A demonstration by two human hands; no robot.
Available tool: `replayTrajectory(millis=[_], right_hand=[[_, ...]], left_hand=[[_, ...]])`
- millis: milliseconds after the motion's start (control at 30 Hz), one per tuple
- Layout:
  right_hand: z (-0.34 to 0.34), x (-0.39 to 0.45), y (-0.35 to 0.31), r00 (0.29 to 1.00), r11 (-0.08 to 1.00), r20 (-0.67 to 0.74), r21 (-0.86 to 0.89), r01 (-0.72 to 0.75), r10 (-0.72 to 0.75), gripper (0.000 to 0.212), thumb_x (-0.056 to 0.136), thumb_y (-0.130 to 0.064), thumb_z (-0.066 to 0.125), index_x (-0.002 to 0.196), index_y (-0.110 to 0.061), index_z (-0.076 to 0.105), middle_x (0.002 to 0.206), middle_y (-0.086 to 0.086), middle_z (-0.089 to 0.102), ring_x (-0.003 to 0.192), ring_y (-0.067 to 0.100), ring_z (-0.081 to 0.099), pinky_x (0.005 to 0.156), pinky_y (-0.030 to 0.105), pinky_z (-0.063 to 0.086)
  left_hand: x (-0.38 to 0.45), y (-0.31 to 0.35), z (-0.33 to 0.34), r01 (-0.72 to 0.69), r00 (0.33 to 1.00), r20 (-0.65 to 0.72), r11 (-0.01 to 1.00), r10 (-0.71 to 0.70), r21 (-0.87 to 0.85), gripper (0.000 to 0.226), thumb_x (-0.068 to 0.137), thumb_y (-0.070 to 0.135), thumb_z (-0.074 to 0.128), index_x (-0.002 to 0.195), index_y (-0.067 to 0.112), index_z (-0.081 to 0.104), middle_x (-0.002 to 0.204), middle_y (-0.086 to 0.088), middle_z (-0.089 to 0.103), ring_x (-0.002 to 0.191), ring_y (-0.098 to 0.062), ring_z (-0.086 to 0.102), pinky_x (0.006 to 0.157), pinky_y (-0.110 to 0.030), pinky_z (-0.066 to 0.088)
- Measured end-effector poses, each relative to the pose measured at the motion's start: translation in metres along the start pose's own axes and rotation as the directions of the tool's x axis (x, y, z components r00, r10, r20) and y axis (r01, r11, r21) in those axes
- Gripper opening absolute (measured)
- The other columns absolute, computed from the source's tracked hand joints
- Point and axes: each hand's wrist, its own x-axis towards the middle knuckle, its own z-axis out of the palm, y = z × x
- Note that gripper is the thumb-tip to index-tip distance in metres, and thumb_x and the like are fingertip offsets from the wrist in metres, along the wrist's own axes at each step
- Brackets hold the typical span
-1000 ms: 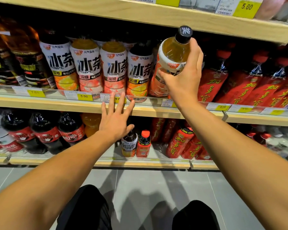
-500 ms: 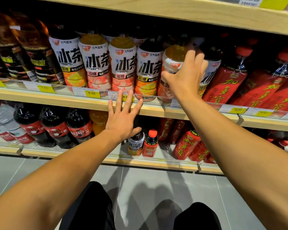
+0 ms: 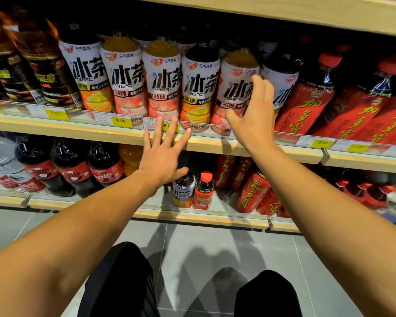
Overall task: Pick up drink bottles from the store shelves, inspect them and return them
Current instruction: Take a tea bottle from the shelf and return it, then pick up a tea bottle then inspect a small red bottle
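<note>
The right hand (image 3: 253, 115) sits just right of the middle of the frame, in front of the tea bottle (image 3: 234, 88). Its fingers are loosely bent and spread, and they are not wrapped around anything. The thumb points left, low across the pink part of the label, and the fingertips are up near the right edge of the white label. The hand has let go; I cannot tell if the fingertips are touching the bottle or are just in front of it.

The left hand (image 3: 162, 154) is in the middle of the frame with its fingers straight and fanned out. The fingertips reach up to the front edge of the middle shelf (image 3: 55, 129), by a yellow price tag (image 3: 121, 121). It holds nothing.

The tea bottle stands on the middle shelf, at the right end of a row of bottles with the same white label. Its long side runs up and down, leaning a little to the right at the top, like its neighbours. Its label faces out. Its cap is lost in the dark under the upper shelf (image 3: 284, 12). Red bottles (image 3: 306, 108) stand just to its right.

One second ago the right hand held this bottle up in the air, cap high. Half a second ago the hand was pushing it into the row. Now the bottle is back in its place and the hand has opened. The left hand has hardly moved.
</note>
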Motion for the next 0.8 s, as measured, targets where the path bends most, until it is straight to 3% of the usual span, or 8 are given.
replayTrajectory(millis=[67, 167, 267, 333, 533, 633, 800], right_hand=[[0.005, -0.024, 0.012, 0.997, 0.998, 0.049, 0.005, 0.056, -0.057, 0.065, 0.085, -0.022, 0.069, 0.143, -0.013, 0.041, 0.143, 0.006, 0.040, 0.128, 0.020, 0.043, 0.102, 0.025, 0.038], [0.020, -0.061, 0.035, 0.958, 0.983, 0.266, -0.117, 0.142, -0.107, 0.067, 0.085, -0.031, 0.068, 0.144, -0.017, 0.042, 0.148, 0.006, 0.038, 0.133, 0.027, 0.039, 0.110, 0.040, 0.038], [0.036, -0.089, 0.058, 0.889, 0.909, 0.435, -0.298, 0.291, -0.142, 0.078, 0.084, -0.041, 0.068, 0.149, -0.017, 0.035, 0.155, 0.009, 0.031, 0.142, 0.033, 0.029, 0.119, 0.043, 0.024], [0.043, -0.097, 0.067, 0.869, 0.854, 0.476, -0.386, 0.348, -0.139, 0.089, 0.081, -0.045, 0.070, 0.154, -0.016, 0.026, 0.158, 0.011, 0.027, 0.146, 0.034, 0.021, 0.122, 0.047, 0.014], [0.058, -0.103, 0.073, 0.908, 0.829, 0.372, -0.433, 0.354, -0.193, 0.095, 0.078, -0.054, 0.067, 0.155, -0.016, 0.025, 0.154, 0.016, 0.034, 0.143, 0.039, 0.026, 0.121, 0.053, 0.016], [0.067, -0.105, 0.078, 0.924, 0.825, 0.323, -0.452, 0.339, -0.202, 0.095, 0.078, -0.059, 0.063, 0.155, -0.018, 0.024, 0.153, 0.016, 0.033, 0.142, 0.039, 0.024, 0.120, 0.053, 0.013], [0.084, -0.105, 0.087, 0.950, 0.843, 0.232, -0.450, 0.295, -0.209, 0.095, 0.075, -0.060, 0.063, 0.154, -0.022, 0.027, 0.150, 0.010, 0.026, 0.140, 0.034, 0.018, 0.120, 0.051, 0.004]], left_hand=[[0.000, 0.000, -0.003, -0.005, 1.000, 0.020, 1.000, 0.005, -0.010, 0.108, 0.082, 0.071, 0.057, 0.154, 0.039, -0.016, 0.157, -0.007, -0.038, 0.142, -0.040, -0.036, 0.117, -0.066, -0.002], [-0.004, 0.004, -0.008, 0.000, 1.000, 0.004, 0.998, 0.000, -0.062, 0.100, 0.084, 0.066, 0.058, 0.157, 0.036, -0.004, 0.161, -0.008, -0.031, 0.145, -0.038, -0.031, 0.118, -0.064, -0.001], [-0.031, 0.014, 0.003, -0.010, 0.992, -0.125, 0.983, -0.013, -0.185, 0.085, 0.084, 0.054, 0.062, 0.155, 0.025, 0.024, 0.166, -0.012, -0.003, 0.151, -0.036, -0.007, 0.120, -0.060, 0.003], [-0.052, 0.018, 0.023, -0.024, 0.987, -0.161, 0.962, -0.021, -0.273, 0.079, 0.084, 0.045, 0.066, 0.152, 0.019, 0.034, 0.163, -0.015, 0.016, 0.150, -0.036, 0.009, 0.120, -0.058, 0.010], [-0.049, 0.007, 0.075, 0.161, 0.987, 0.073, 0.888, -0.144, -0.431, 0.086, 0.089, 0.046, 0.066, 0.157, 0.021, 0.021, 0.162, -0.013, 0.022, 0.147, -0.033, 0.022, 0.119, -0.045, 0.024], [-0.039, 0.005, 0.097, 0.195, 0.978, 0.160, 0.877, -0.137, -0.440, 0.087, 0.090, 0.044, 0.067, 0.158, 0.024, 0.017, 0.162, -0.012, 0.023, 0.145, -0.035, 0.027, 0.116, -0.045, 0.030], [-0.011, 0.008, 0.135, 0.171, 0.978, 0.195, 0.840, -0.079, -0.515, 0.072, 0.092, 0.036, 0.065, 0.154, 0.021, 0.031, 0.148, -0.014, 0.043, 0.128, -0.037, 0.050, 0.102, -0.048, 0.046]])
